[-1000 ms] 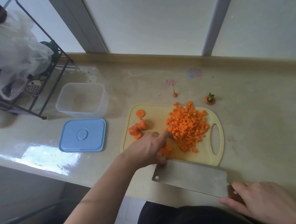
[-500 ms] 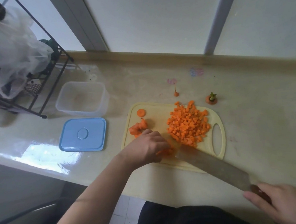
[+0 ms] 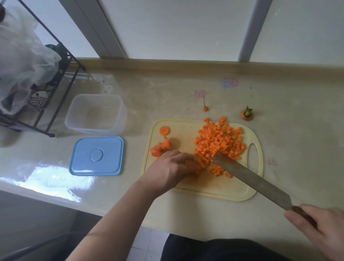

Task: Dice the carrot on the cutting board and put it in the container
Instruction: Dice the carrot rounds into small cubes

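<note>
The left hand [image 3: 172, 168] lay knuckles up, its fingers curled down and bunched toward three o'clock, the bare forearm running back toward seven o'clock. The right hand [image 3: 330, 230] sat low at five o'clock, its grip wrapped round a dark handle, thumb along the near side, wrist out of frame.

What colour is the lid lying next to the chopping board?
Light blue. The lid shows clearly in the head view, flat on the counter.
</note>
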A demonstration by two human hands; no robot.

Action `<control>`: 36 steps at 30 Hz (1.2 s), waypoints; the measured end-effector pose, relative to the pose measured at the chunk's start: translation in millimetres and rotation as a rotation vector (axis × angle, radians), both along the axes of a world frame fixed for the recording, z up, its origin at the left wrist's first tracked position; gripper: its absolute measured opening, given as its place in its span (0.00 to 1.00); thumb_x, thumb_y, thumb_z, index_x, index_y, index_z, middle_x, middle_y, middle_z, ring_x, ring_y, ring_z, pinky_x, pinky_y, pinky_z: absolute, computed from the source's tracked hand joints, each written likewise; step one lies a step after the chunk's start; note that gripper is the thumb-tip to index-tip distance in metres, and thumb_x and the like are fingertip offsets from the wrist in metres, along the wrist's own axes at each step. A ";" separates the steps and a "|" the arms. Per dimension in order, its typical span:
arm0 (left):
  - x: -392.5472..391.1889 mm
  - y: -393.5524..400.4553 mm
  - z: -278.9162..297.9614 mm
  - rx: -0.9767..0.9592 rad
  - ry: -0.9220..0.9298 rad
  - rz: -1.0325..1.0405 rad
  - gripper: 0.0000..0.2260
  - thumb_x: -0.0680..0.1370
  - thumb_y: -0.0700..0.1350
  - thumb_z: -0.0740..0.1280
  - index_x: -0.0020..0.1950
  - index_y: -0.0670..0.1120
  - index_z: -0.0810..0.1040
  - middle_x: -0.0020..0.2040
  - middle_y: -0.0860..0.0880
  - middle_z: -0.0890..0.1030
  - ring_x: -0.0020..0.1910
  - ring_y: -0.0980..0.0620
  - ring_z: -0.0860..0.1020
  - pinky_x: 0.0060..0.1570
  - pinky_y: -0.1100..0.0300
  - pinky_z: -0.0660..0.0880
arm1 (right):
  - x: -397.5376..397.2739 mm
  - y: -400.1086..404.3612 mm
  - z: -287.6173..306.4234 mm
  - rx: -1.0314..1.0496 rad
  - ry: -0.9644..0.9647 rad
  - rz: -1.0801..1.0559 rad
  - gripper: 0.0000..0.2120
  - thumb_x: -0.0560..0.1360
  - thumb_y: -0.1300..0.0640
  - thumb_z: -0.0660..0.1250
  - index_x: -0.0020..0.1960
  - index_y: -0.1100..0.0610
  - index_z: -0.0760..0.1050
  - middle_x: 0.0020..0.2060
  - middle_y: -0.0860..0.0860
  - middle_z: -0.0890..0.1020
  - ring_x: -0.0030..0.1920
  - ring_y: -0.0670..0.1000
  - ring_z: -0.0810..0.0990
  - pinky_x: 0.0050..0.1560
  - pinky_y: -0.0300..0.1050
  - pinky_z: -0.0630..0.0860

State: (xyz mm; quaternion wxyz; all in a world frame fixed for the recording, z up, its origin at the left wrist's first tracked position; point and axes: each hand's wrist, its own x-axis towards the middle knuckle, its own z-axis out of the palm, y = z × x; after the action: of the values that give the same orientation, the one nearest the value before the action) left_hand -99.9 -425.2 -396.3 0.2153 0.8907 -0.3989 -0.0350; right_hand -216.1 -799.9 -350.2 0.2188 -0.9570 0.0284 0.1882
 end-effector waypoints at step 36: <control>-21.1 -20.7 3.7 0.072 0.201 0.259 0.18 0.76 0.51 0.65 0.59 0.39 0.80 0.54 0.41 0.78 0.38 0.42 0.80 0.34 0.53 0.79 | 16.3 57.7 19.0 0.391 0.255 -0.149 0.39 0.60 0.16 0.53 0.29 0.55 0.66 0.22 0.50 0.66 0.24 0.45 0.65 0.27 0.38 0.64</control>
State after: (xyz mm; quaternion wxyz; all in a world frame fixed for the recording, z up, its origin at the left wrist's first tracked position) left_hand -121.0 -445.8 -392.6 0.2248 0.9337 -0.2558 -0.1103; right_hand -199.8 -742.2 -331.2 0.4076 -0.8603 0.0892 0.2930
